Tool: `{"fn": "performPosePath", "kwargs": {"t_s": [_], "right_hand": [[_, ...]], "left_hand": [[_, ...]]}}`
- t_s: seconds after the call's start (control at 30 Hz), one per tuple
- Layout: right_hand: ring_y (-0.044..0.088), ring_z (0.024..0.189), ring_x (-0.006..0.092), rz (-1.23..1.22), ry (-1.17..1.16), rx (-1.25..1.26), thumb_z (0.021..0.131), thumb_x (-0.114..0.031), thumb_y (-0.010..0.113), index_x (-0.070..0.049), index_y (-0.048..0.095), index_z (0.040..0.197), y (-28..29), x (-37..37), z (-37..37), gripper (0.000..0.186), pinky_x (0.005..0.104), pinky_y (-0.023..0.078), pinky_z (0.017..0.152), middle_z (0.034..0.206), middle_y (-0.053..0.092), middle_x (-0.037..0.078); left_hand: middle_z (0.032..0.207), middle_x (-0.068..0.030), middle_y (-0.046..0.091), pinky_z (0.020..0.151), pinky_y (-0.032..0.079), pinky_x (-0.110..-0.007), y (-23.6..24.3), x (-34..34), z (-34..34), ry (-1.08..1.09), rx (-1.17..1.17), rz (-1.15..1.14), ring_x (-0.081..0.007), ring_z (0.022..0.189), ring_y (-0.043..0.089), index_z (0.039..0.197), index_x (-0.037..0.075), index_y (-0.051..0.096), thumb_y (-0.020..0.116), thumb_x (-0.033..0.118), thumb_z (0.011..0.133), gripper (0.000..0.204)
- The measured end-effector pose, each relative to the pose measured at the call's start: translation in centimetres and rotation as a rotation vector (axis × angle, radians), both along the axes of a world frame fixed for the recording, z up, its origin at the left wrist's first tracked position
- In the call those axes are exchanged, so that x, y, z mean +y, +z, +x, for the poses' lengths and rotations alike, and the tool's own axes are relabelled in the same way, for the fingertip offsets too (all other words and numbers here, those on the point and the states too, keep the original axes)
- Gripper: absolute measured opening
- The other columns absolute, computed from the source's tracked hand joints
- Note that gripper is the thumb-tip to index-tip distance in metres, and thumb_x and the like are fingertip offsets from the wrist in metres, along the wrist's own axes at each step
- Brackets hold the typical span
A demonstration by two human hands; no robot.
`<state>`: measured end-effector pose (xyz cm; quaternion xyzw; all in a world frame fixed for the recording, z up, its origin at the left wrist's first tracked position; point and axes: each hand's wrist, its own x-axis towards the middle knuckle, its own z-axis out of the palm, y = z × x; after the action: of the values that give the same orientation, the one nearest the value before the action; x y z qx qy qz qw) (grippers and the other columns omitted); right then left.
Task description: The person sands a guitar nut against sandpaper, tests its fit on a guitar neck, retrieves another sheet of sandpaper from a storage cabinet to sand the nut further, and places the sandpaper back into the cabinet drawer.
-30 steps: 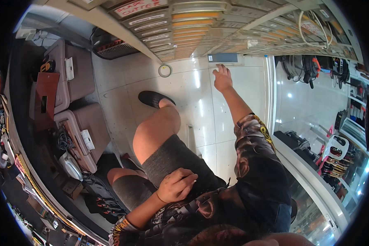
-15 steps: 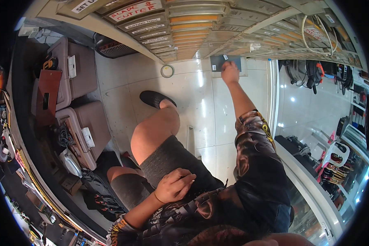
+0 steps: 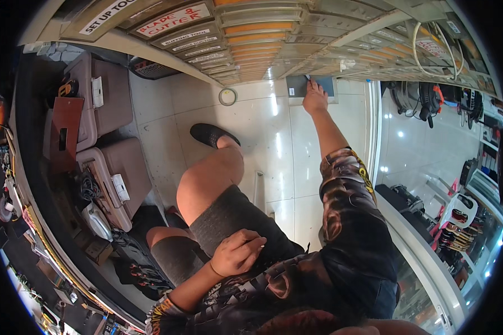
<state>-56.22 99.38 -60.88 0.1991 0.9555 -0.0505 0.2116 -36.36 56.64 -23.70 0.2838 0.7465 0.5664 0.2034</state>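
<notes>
My right hand [image 3: 315, 99] reaches far forward and down to a dark grey rectangular panel [image 3: 296, 97] at the foot of the drawer cabinet [image 3: 260, 53]. Its fingers are stretched out over the panel; whether they touch it is hard to tell. A small white piece shows by the fingertips, and a pale label sits on the panel's left side. On my dark grey shorts [image 3: 235, 209] rests my left hand [image 3: 237, 254], fingers curled together. A tiny white spot shows at its fingertips, too small to name.
Left stand two brownish storage bins [image 3: 120, 181] with white latches, and a reddish-brown board [image 3: 67, 131]. A ring-shaped roll [image 3: 227, 96] lies on the tiled floor. A white-framed glass partition [image 3: 425, 268] runs along the right. A pale cable loop [image 3: 416, 50] hangs on the cabinet.
My right hand has moved slightly, its fingers straightening over the panel. The white label seen beyond the fingers earlier now shows only as a sliver. My left hand stays put.
</notes>
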Motion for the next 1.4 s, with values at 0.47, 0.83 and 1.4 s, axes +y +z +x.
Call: {"fn": "performPosePath", "kwargs": {"t_s": [0.47, 0.83, 1.4], "right_hand": [[0.071, 0.118, 0.0235, -1.120, -0.332, 0.823, 0.100, 0.006, 0.078, -0.004, 0.066, 0.140, 28.9, -10.3, 11.5, 0.043, 0.0345, 0.057, 0.102, 0.122, 0.073, 0.005], [0.063, 0.137, 0.0203, -1.262, 0.853, 0.398, 0.104, 0.012, 0.059, 0.004, 0.065, 0.149, 51.9, -41.9, 11.4, 0.046, 0.0328, 0.046, 0.118, 0.147, 0.063, 0.009], [0.067, 0.122, 0.0299, -1.279, 1.620, 0.301, 0.098, -0.004, 0.074, -0.005, 0.071, 0.142, 56.8, -84.6, 24.4, 0.044, 0.0395, 0.052, 0.108, 0.138, 0.067, 0.012]], "left_hand": [[0.113, -0.0158, 0.073, 0.084, 0.062, -0.040, 1.1, -1.2, 0.8, 0.155, 0.057, 0.030, -0.0325, 0.097, 0.075, 0.120, -0.002, 0.078, 0.077, -0.007, 0.098, 0.022], [0.105, -0.0064, 0.068, 0.086, 0.058, -0.033, 7.1, -18.3, 12.8, 0.833, -0.069, 0.274, -0.0157, 0.094, 0.072, 0.118, -0.002, 0.076, 0.071, 0.015, 0.114, 0.018], [0.116, -0.0189, 0.081, 0.088, 0.068, -0.037, 20.1, -51.4, 34.9, 1.863, 0.373, 0.795, -0.0274, 0.102, 0.084, 0.134, 0.002, 0.064, 0.074, 0.002, 0.109, 0.027]]}}
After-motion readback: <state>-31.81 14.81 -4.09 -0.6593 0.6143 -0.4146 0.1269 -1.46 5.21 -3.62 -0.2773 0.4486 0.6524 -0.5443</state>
